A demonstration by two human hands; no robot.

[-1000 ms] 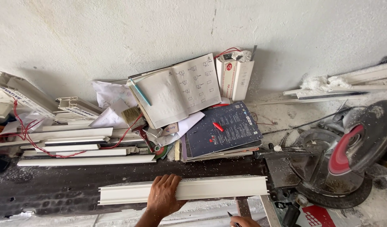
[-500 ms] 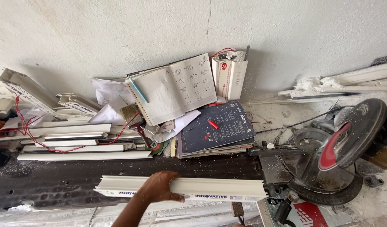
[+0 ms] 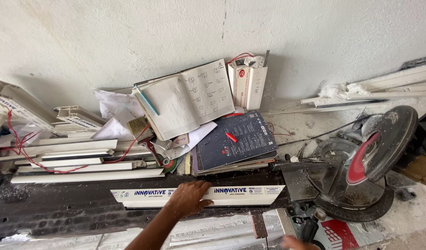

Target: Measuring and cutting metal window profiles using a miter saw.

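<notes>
My left hand (image 3: 189, 198) presses flat, fingers spread, on the white profile strip (image 3: 199, 196). It lies left-to-right on the near dark bench (image 3: 50, 213), blue-lettered label up, right end toward the mitre saw (image 3: 361, 166). My right hand (image 3: 297, 242) is barely visible; grip unclear.

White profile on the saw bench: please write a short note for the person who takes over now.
Left hand lies flat on the white window profile, pressing it on the dark bench.
Right hand is at the frame's bottom edge, near the black handle; grip unclear.
The profile's right end stops short of the mitre saw, whose blade is raised.
Nothing is cut yet; the cut remains.
</notes>
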